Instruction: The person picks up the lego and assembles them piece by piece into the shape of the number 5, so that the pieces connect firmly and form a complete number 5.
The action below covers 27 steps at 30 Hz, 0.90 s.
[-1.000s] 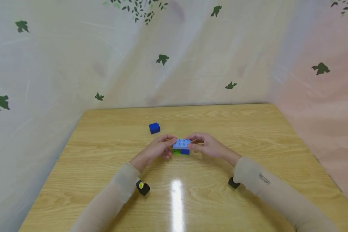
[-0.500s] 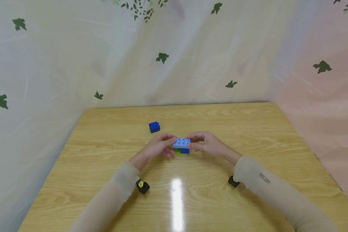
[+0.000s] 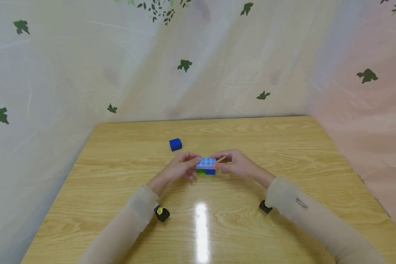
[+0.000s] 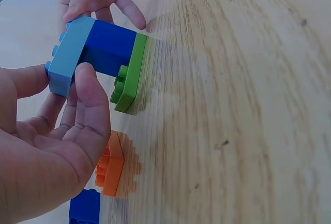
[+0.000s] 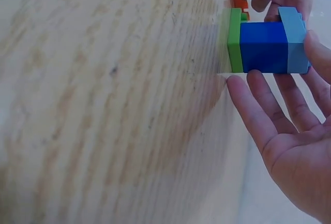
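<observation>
A light blue toy building brick [image 3: 206, 162] lies across the top of a dark blue brick [image 3: 210, 172], which stands on one end of a thin green brick [image 3: 201, 172] on the table. Beneath the light blue brick's other end is a gap, seen in the left wrist view. My left hand [image 3: 181, 167] pinches the light blue brick's left end between thumb and fingers. At its right end, my right hand [image 3: 235, 165] holds the same brick, thumb [image 5: 319, 53] on it and the other fingers spread along the stack's side in the right wrist view.
A separate dark blue brick [image 3: 176, 144] lies behind the left hand. An orange brick [image 4: 111, 164] rests on the wooden table [image 3: 135, 139] near the stack, hidden in the head view. A pale printed cloth [image 3: 145, 73] hangs behind the table.
Both hands stay on the light blue brick. The right hand's thumb and fingers have parted slightly, showing a sliver of table between them. The head view has tilted a little.
</observation>
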Motion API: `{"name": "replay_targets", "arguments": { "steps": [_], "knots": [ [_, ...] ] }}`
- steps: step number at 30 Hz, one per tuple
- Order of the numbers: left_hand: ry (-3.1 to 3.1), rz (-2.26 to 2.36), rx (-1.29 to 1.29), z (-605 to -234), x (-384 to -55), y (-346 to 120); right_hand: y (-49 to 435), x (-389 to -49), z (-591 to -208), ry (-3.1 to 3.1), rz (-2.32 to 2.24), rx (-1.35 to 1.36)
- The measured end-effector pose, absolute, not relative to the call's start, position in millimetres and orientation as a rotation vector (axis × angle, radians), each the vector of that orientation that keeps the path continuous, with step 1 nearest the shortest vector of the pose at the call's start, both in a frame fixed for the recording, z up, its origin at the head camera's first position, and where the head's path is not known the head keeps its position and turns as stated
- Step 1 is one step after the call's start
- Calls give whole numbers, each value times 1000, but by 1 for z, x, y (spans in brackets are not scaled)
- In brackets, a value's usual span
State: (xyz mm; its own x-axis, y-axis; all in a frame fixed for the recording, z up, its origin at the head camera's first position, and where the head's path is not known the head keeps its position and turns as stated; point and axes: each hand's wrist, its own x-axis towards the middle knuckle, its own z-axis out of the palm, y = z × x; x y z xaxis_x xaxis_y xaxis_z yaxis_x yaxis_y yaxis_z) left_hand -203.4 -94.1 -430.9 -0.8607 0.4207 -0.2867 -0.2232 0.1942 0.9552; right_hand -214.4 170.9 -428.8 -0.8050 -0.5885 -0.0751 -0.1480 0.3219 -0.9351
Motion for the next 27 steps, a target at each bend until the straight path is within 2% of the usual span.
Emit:
{"name": "replay_targets", "arguments": {
  "steps": [15,27],
  "knots": [
    [1998,1673,198,-431,-204,-97,171,-215,-432,2117,-1539,-611],
    [2078,1538,366,-417,-216,-110,172,-216,-433,2127,-1535,-621]
  ]
}}
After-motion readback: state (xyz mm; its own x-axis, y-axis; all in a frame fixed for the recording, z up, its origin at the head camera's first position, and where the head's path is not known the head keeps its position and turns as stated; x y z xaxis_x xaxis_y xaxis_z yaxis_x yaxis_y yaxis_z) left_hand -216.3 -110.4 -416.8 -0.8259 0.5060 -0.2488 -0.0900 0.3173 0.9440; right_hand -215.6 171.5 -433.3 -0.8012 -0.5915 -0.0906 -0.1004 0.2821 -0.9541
